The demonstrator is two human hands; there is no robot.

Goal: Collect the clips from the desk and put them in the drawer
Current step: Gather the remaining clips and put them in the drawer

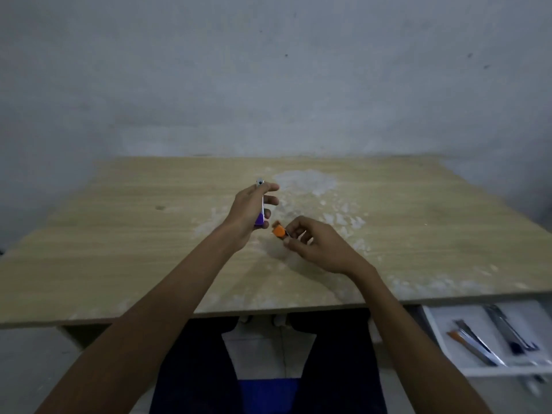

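My left hand (249,210) is raised over the middle of the wooden desk (119,234) and grips a purple clip (260,218), whose metal loop (260,182) sticks out above my fingers. Just to its right, my right hand (313,243) pinches an orange clip (279,230) by its metal handles, close above the desk top. The white drawer (442,339) stands pulled out under the desk's front edge at the lower right, and it holds a few long metal tools, one with an orange tip (454,334).
White scuffed patches (304,180) mark the desk's surface behind and right of my hands. A grey wall rises behind the desk. My legs in dark trousers are below the front edge, with a blue patch (268,395) between them.
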